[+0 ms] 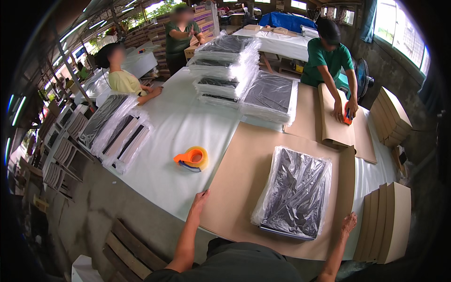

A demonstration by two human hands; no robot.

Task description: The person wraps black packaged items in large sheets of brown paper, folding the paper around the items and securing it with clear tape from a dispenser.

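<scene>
2 hands pin the brown cardboard sheet [244, 188]: left hand [201, 197] and right hand [348, 222], fingers spread flat on opposite edges; plastic-wrapped black stack [295, 197] lies between, long axis running away, nearer the right fingers.

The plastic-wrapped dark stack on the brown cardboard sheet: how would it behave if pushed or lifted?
The plastic-wrapped stack lies flat and broad, so it probably won't tip or roll. Its glossy, wrinkled film looks slippery, so it would likely slide across the cardboard sheet when pushed. Being thick and layered, it is probably heavy, wanting both hands.
</scene>
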